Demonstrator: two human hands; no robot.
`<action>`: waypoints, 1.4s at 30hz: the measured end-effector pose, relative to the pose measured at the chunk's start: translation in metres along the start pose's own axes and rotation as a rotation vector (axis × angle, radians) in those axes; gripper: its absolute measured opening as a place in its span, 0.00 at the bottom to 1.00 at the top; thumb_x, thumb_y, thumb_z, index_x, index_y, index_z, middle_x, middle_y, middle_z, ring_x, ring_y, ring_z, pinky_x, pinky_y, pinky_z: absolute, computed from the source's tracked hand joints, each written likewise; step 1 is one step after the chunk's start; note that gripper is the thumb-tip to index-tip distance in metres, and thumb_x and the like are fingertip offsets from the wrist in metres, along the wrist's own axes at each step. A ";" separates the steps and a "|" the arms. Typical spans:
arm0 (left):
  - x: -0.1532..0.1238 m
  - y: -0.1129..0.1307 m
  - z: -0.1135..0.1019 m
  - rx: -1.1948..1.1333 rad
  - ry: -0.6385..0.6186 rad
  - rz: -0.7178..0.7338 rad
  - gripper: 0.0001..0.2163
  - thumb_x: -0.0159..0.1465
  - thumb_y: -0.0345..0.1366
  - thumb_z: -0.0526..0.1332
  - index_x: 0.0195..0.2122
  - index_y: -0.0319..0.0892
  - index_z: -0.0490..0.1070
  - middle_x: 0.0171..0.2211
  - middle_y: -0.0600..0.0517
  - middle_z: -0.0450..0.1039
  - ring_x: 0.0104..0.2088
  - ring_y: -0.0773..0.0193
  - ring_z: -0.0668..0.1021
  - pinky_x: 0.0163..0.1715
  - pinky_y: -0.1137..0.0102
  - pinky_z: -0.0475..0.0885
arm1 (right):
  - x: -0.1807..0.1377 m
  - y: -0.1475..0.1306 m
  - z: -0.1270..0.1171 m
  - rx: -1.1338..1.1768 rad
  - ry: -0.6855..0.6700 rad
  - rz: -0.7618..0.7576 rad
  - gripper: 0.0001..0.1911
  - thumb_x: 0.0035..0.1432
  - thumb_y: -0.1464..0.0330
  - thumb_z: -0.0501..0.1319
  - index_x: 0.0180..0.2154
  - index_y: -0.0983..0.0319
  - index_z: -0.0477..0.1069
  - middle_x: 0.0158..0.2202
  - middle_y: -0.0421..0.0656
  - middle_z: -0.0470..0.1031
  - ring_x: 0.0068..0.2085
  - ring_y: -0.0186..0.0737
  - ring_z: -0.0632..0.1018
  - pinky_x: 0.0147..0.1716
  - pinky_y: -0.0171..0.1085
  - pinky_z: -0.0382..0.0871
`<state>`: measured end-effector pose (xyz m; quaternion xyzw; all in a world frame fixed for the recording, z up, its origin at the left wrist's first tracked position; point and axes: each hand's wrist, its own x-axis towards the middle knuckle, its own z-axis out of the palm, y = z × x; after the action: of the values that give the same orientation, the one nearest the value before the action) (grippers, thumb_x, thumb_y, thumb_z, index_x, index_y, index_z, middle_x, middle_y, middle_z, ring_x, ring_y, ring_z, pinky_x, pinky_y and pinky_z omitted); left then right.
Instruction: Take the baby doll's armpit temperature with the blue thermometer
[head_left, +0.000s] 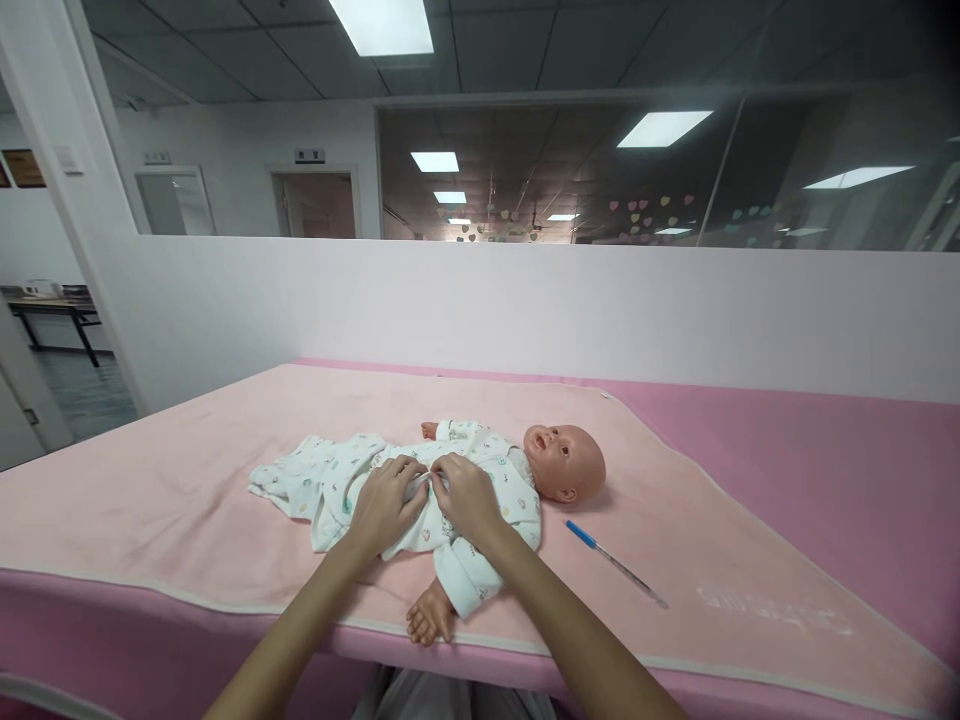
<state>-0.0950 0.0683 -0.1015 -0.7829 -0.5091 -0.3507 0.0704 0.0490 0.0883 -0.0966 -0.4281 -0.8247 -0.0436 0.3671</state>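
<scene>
A baby doll (564, 461) lies on its back on a pale pink blanket (187, 470), head to the right. It wears a white patterned romper (330, 478). My left hand (386, 503) and my right hand (469, 497) rest together on the doll's chest, fingers curled and pinching the romper's front fabric where they meet. One doll hand (429, 614) sticks out of a sleeve near the blanket's front edge, between my forearms.
A blue pen (613, 563) lies on the blanket right of the doll. The blanket covers a darker pink table (825, 450) against a low white partition wall (525, 300) with glass above. An open doorway and a desk are far left.
</scene>
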 end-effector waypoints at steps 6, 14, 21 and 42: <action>0.000 0.000 -0.001 -0.085 -0.007 -0.016 0.09 0.62 0.36 0.47 0.34 0.44 0.65 0.37 0.51 0.69 0.36 0.61 0.70 0.36 0.66 0.63 | 0.000 0.001 0.001 -0.015 -0.003 0.008 0.06 0.58 0.71 0.51 0.32 0.60 0.65 0.30 0.39 0.70 0.32 0.33 0.71 0.29 0.31 0.59; 0.003 -0.004 -0.009 -0.341 -0.084 -0.052 0.12 0.62 0.42 0.47 0.36 0.45 0.67 0.38 0.51 0.70 0.40 0.60 0.70 0.41 0.65 0.64 | 0.001 0.001 0.000 0.004 -0.002 0.034 0.06 0.58 0.71 0.51 0.32 0.60 0.65 0.30 0.39 0.71 0.32 0.33 0.71 0.28 0.31 0.59; 0.004 -0.010 -0.007 -0.592 -0.149 -0.159 0.13 0.61 0.42 0.49 0.38 0.43 0.69 0.39 0.49 0.70 0.42 0.60 0.70 0.45 0.63 0.65 | 0.001 0.000 -0.001 0.045 0.016 0.035 0.08 0.59 0.70 0.50 0.34 0.59 0.67 0.30 0.39 0.71 0.33 0.33 0.72 0.31 0.31 0.61; 0.005 -0.012 -0.005 -0.493 -0.103 -0.167 0.13 0.57 0.45 0.56 0.40 0.48 0.71 0.44 0.51 0.70 0.46 0.56 0.70 0.45 0.60 0.66 | -0.054 0.007 -0.052 0.232 0.373 0.331 0.12 0.55 0.69 0.50 0.42 0.58 0.64 0.38 0.43 0.70 0.34 0.36 0.72 0.33 0.34 0.67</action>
<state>-0.1066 0.0751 -0.0974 -0.7486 -0.4739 -0.4283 -0.1777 0.1033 0.0359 -0.0954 -0.4967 -0.6612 0.0336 0.5612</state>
